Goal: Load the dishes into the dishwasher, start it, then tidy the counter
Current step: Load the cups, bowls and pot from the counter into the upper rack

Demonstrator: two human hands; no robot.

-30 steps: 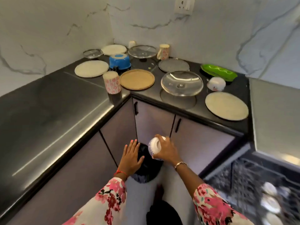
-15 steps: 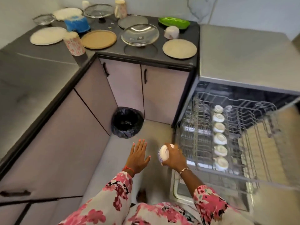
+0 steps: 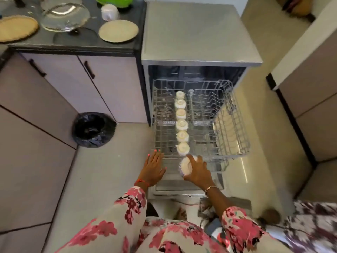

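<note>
The dishwasher (image 3: 200,33) stands open with its upper wire rack (image 3: 231,125) pulled out. Several small white cups (image 3: 181,125) sit upside down in a row down the rack's middle. My right hand (image 3: 197,173) grips another white cup (image 3: 185,167) at the rack's near edge, just below the nearest cup in the row. My left hand (image 3: 154,168) is flat with straight fingers, its fingertips at the rack's near left corner. On the dark counter (image 3: 91,44) lie a cream plate (image 3: 118,31), a glass lid (image 3: 64,17), a brown plate (image 3: 17,28), a white cup (image 3: 110,11) and a green dish (image 3: 114,0).
A black bin-lined waste basket (image 3: 94,129) stands on the floor in the cabinet corner. Pale cabinet doors (image 3: 73,84) run along the left. A wall and cabinet (image 3: 310,88) close off the right side. A patterned cloth (image 3: 317,227) lies at lower right.
My view swung from the counter corner to the open dishwasher. Both hands travelled right and forward, the right one carrying the cup to the rack's near edge.
</note>
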